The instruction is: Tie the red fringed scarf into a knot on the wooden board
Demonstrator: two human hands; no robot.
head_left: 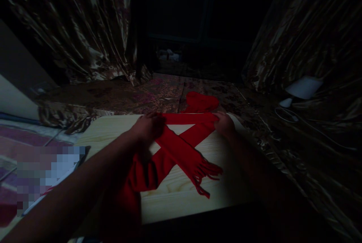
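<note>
Head view: red fringed scarf on pale wood-grain worktop, one stretch spanning between both hands near far edge, two lengths crossing below it. Left hand, dark and blurred, has fingers gripping scarf at left bend; right hand has fingers closed on right bend. Fringed end points near right. Red cloth beyond far edge; white-shaded lamp farther right.

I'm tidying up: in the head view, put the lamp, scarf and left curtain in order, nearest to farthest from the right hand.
1. Scarf: held by the right hand.
2. Lamp: off the table, to the right.
3. Left curtain: back left, farthest.
</note>
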